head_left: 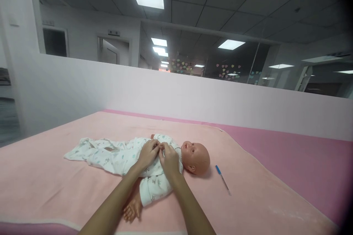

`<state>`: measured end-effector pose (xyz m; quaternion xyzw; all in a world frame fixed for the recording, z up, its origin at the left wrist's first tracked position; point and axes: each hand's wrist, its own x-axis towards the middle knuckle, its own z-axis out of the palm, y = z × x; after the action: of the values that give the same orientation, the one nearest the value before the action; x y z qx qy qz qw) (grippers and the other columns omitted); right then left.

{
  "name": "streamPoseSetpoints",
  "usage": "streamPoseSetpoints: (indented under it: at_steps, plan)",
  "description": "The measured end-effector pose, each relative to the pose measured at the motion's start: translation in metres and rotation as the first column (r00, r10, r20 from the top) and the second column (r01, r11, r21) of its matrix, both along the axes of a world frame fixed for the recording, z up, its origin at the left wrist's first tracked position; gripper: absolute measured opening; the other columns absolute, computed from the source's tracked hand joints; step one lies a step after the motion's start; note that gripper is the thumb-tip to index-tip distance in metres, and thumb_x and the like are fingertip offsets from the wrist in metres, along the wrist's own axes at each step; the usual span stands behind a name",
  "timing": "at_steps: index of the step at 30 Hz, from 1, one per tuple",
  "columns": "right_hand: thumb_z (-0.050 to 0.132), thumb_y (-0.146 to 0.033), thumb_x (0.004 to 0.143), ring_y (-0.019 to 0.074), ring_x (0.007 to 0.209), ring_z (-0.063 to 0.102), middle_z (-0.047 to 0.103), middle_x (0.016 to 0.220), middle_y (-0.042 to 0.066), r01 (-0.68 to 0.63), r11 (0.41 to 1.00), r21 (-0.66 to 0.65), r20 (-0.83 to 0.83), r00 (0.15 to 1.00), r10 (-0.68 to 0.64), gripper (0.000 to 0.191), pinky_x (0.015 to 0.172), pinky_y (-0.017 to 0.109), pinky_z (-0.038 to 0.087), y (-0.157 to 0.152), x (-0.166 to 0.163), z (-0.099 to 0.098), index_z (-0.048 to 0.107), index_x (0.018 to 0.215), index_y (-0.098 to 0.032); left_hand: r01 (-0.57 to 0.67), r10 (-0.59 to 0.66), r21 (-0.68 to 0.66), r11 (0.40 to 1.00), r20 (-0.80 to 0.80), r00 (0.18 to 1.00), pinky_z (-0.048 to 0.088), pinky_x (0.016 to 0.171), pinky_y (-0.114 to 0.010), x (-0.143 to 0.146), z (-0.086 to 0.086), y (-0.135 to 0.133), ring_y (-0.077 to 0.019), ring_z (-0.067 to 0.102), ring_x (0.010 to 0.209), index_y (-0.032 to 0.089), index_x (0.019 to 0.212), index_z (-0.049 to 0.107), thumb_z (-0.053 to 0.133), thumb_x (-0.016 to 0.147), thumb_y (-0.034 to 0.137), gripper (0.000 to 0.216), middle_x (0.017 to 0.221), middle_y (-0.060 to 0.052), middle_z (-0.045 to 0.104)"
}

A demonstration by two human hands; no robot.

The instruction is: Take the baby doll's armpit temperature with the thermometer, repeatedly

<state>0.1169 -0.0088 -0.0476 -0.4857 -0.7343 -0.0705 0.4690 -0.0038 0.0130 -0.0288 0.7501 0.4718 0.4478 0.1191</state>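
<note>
A baby doll [196, 158] lies on its back, head to the right, dressed in a white printed onesie [121, 154]. Both of my hands meet at the chest of the onesie. My left hand [149, 151] is closed, its fingertips pinching the front of the garment. Close beside it, my right hand [168, 156] is also closed with its fingertips on the same spot; the bit of cloth or fastener between them is too small to make out. One doll hand [132, 208] sticks out of the near sleeve [154, 189], below my left wrist.
A pen with a blue cap [223, 179] lies right of the doll's head. Under everything is a peach blanket [256, 198] over a pink mat [298, 154]. A low white wall [193, 95] with glass above it borders the far side.
</note>
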Motion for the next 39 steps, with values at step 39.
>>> streamPoseSetpoints:
  at_steps: [39]
  plan:
    - [0.042,-0.011,0.081,0.0164,0.077,0.052,0.06,0.081,0.003,-0.02,0.98,0.199,-0.056,0.998,0.031,0.021,0.068,0.026,0.038,0.005,-0.003,-0.003,0.058,0.091,-0.019,-0.149,0.149,-0.002,0.989,-0.024,0.989,0.035,0.061,-0.026,-0.008,0.01,-0.009,-0.0162,0.052,0.061,0.021,0.077,0.054,0.032,0.084,0.035,0.027,0.062,0.001,0.058]
